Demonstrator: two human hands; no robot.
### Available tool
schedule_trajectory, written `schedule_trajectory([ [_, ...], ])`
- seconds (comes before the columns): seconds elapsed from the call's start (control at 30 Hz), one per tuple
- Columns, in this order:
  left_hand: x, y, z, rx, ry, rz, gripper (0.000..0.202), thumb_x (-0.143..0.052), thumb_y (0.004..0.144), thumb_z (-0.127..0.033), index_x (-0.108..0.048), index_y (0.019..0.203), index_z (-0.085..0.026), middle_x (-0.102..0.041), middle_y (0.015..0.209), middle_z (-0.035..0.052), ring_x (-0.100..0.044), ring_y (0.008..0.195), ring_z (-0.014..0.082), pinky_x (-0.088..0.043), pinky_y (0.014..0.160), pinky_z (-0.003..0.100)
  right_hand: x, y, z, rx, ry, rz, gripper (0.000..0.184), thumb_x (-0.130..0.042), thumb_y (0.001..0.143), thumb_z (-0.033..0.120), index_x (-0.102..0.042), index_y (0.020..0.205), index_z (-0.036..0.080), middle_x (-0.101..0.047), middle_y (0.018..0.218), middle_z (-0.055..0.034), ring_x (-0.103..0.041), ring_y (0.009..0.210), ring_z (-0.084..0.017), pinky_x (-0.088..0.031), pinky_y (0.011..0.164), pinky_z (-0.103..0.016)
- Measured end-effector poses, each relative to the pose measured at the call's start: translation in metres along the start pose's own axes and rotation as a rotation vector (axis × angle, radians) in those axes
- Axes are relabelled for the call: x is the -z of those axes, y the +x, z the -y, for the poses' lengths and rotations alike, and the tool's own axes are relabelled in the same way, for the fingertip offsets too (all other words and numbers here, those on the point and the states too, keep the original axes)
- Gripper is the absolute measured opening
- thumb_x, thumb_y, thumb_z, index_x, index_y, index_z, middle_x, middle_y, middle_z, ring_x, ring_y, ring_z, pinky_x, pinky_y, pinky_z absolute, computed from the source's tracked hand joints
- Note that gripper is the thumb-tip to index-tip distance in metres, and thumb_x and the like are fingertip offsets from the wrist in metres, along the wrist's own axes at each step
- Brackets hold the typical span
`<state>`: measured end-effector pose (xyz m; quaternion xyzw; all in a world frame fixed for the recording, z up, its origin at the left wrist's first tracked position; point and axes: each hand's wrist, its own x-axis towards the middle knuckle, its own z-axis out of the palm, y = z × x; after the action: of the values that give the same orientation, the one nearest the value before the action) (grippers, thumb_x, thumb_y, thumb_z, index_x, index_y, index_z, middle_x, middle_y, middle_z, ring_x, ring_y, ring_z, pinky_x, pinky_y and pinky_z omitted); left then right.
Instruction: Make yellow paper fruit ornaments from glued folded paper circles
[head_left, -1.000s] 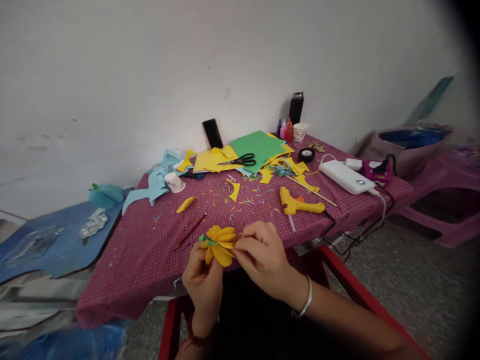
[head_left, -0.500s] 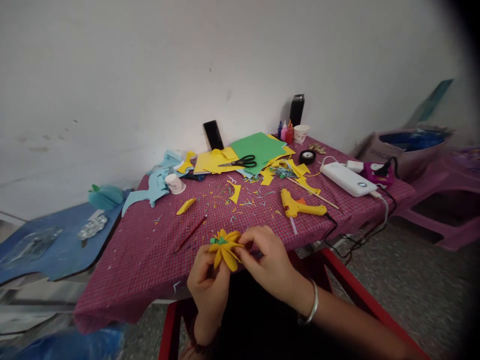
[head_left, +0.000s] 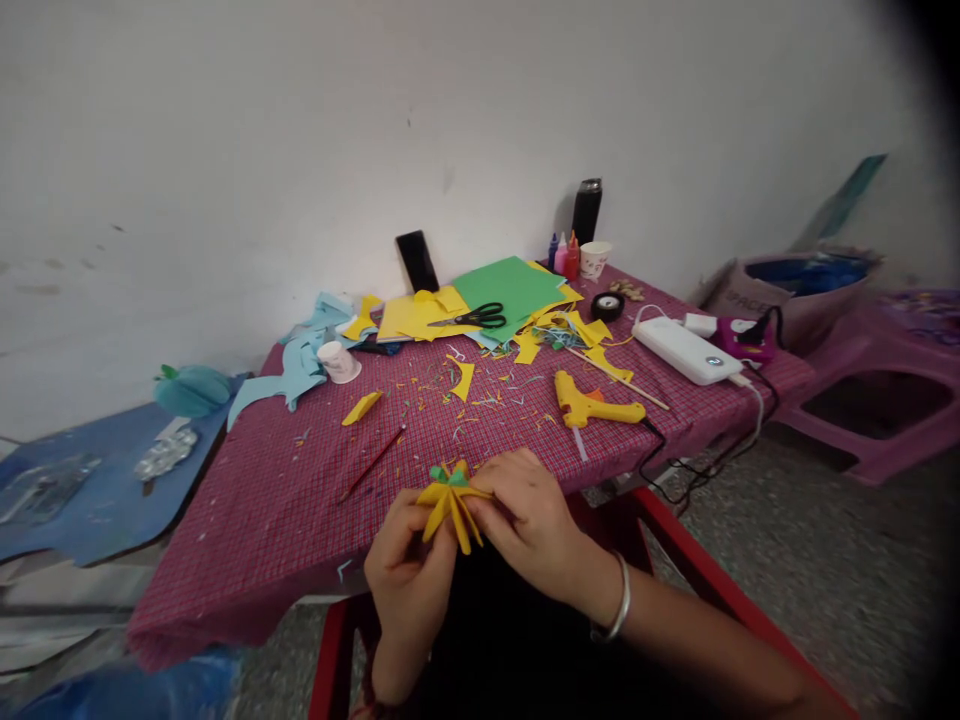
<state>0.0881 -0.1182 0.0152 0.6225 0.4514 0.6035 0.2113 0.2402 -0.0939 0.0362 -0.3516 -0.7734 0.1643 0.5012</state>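
Note:
A yellow craft flower (head_left: pixel 452 508) with several petals and a small green centre is between my two hands, just off the table's near edge. My left hand (head_left: pixel 411 572) pinches it from the left and below. On the other side, the fingers of my right hand (head_left: pixel 531 520) are closed on a right-hand petal; their tips are partly hidden behind it. A single yellow petal piece (head_left: pixel 362 408) and a dark red pencil-like stick (head_left: pixel 373 464) lie on the checked cloth beyond my hands. The yellow glue gun (head_left: pixel 596 403) rests on its side to the right.
Black scissors (head_left: pixel 480 316) lie on yellow and green sheets (head_left: pixel 511 290). Scraps litter the checked tablecloth (head_left: pixel 262 520). A paper cup (head_left: pixel 339 362), phone (head_left: pixel 417 262), black tape roll (head_left: pixel 607 306), power bank (head_left: pixel 687 350) and black bottle (head_left: pixel 587 212) stand or lie around. Cords hang off the right edge.
The flower has tilted in my hands, so its petals show more edge-on and the green centre sits at the top. The whole view has shifted slightly.

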Motion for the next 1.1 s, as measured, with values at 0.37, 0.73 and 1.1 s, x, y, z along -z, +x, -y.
schedule_trajectory([
  [0.37,0.001,-0.005,0.026,0.161,-0.439,-0.156,0.015,-0.077,0.071,-0.013,-0.064,0.067,-0.018,-0.062,0.076,-0.0032,-0.056,0.069,0.0097,-0.048,0.065,0.02,0.001,-0.01,0.005,0.101,0.028,-0.025,0.004,-0.058,0.091,0.02,-0.061,0.089,0.017,-0.066,0.078,-0.0028,-0.056,0.072,-0.017,-0.035,0.069,-0.034],
  [0.73,0.004,-0.003,0.04,0.091,-0.397,-0.208,0.015,-0.079,0.069,-0.016,-0.064,0.067,-0.018,-0.064,0.081,-0.0014,-0.061,0.07,0.0112,-0.051,0.06,0.02,0.006,-0.01,0.004,0.06,0.182,-0.253,0.007,-0.06,0.087,0.013,-0.059,0.089,0.02,-0.063,0.07,0.0013,-0.057,0.064,-0.013,-0.041,0.065,-0.029],
  [1.1,0.009,-0.005,0.041,0.027,-0.207,-0.182,0.015,-0.077,0.073,-0.023,-0.065,0.067,-0.019,-0.067,0.081,0.0013,-0.063,0.075,0.015,-0.052,0.068,0.027,0.0,-0.01,0.002,-0.03,0.09,-0.144,0.012,-0.062,0.085,0.016,-0.054,0.076,0.02,-0.06,0.074,0.0014,-0.055,0.071,-0.014,-0.037,0.068,-0.029],
])
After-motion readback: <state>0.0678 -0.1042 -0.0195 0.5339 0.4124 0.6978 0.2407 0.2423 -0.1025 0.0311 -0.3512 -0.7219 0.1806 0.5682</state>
